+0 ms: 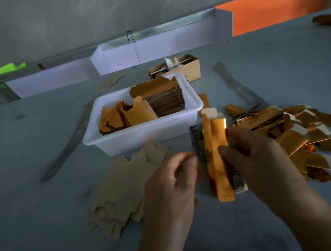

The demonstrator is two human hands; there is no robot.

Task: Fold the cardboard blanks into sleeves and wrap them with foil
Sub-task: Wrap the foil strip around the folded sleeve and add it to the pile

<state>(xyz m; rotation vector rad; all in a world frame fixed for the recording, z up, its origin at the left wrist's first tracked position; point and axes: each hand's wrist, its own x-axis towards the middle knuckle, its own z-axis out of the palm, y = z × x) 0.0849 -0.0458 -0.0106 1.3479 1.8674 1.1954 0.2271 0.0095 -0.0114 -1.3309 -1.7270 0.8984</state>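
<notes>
Both hands meet at the sleeve [219,156]: right hand [259,156] pinches it upright, left hand [174,177] fingers curl blurred beside it, so foil may crease or slip askew.

A broad grey table [45,199] fills the dim view, backed by a grey wall [87,15] (streaked, unevenly lit). A lit white trough [172,40] and an orange panel [282,4] run along the far edge.

A tub [141,137] sits in the middle of the table [35,200], with cards [157,97] in it. Flat cards [123,183] lie in front of it. A pile of wrapped sleeves [296,132] lies to its right. A small box [185,68] stands behind it.
</notes>
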